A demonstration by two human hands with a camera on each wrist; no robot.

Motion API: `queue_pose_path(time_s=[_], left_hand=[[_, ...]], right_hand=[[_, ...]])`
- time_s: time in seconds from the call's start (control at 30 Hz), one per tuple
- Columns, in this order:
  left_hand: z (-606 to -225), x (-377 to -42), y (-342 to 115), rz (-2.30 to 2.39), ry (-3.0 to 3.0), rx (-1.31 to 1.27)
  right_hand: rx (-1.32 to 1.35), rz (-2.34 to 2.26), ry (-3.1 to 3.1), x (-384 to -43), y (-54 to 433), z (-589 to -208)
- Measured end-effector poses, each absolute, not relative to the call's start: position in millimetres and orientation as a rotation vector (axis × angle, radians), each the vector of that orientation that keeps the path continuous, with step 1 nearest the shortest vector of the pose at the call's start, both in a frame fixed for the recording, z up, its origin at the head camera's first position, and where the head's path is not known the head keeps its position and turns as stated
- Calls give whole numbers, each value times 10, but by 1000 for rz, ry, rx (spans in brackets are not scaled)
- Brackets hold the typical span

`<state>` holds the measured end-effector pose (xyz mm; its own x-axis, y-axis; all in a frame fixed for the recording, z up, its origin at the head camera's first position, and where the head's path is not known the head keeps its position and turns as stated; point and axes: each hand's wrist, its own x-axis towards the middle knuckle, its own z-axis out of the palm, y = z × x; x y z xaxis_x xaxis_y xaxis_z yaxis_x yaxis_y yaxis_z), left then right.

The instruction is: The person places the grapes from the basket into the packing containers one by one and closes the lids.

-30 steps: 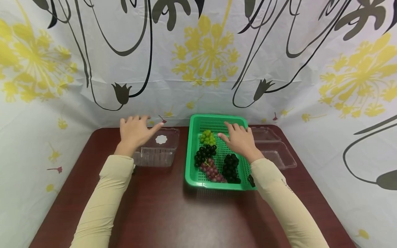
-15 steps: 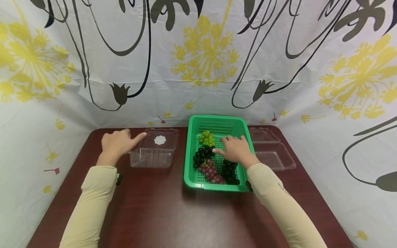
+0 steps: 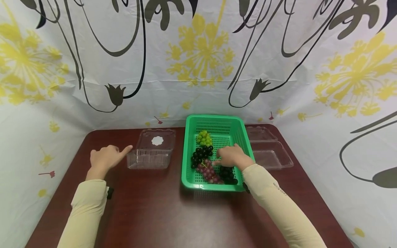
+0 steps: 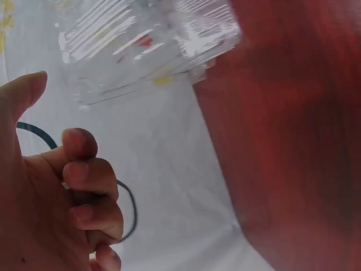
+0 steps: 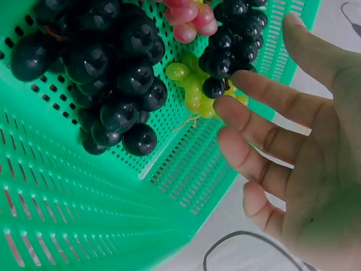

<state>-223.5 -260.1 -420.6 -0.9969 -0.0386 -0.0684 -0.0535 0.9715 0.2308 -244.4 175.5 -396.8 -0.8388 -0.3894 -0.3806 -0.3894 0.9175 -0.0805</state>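
Observation:
My right hand (image 3: 232, 157) reaches down inside the green basket (image 3: 214, 118), its fingers bent loosely with nothing held. Below and beside it lie bunches of grapes: a dark bunch (image 3: 227, 176) at the right, partly hidden by the hand, a reddish bunch (image 3: 207, 172), a black bunch (image 3: 201, 155) and a green bunch (image 3: 204, 138). The right wrist view has the dark bunch (image 5: 115, 68) large at left, apart from the spread fingers. Left of a clear plastic box (image 3: 149, 159), my left hand (image 3: 104, 160) hovers with thumb out and fingers loosely curled, holding nothing.
The left box's raised clear lid (image 3: 167, 137) bears a white flower-shaped label. A second clear box (image 3: 273, 155), lid open, stands right of the basket. All stand toward the back of a dark red-brown table (image 3: 186, 220), before a patterned cloth (image 3: 192, 100).
My right hand has come down and toward me into the basket, over the dark grapes. My left hand has moved left and nearer, away from the left box, its fingers curling more.

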Motion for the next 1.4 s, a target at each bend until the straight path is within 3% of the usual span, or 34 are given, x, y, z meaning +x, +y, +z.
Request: queue_pose_path(time_s=[0.47, 0.8, 1.4], left_hand=[[-4417, -2162, -2605, 644, 2915, -96], [-4651, -2159, -2619, 1347, 2539, -219], [-5007, -1946, -2527, 1515, 2511, -329]], right_hand=[[-590, 132, 2594, -2436, 1506, -4029], [-557, 127, 2505, -2503, 1389, -4061], [-617, 102, 2449, -2526, 1267, -4133]])
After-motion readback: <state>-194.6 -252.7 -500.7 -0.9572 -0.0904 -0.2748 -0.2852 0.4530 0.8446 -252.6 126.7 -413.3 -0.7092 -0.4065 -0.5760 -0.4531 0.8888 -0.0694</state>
